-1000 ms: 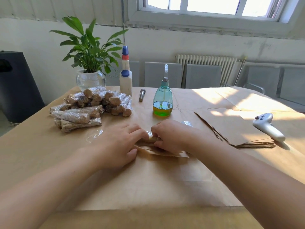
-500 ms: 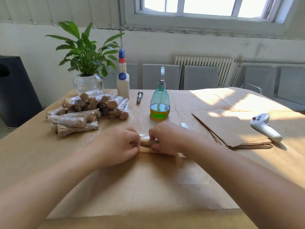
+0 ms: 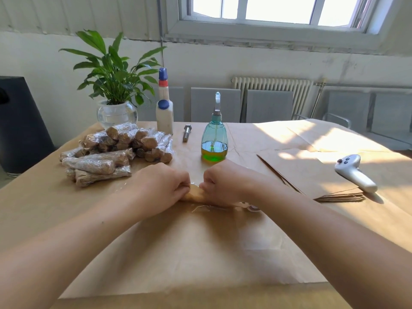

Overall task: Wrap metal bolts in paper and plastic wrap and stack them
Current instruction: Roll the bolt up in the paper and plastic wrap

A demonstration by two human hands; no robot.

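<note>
A short brown paper-wrapped bolt roll [image 3: 193, 194] is pinched at its ends by the left hand [image 3: 159, 188] and right hand [image 3: 225, 182], on clear plastic film [image 3: 207, 208]. Step judged: film wrapping. Next: stacking on the film-wrapped bundle pile [image 3: 116, 150].

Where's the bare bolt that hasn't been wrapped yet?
In the head view the bare bolt lies at the far side of the table, between the white glue bottle and the green spray bottle.
</note>
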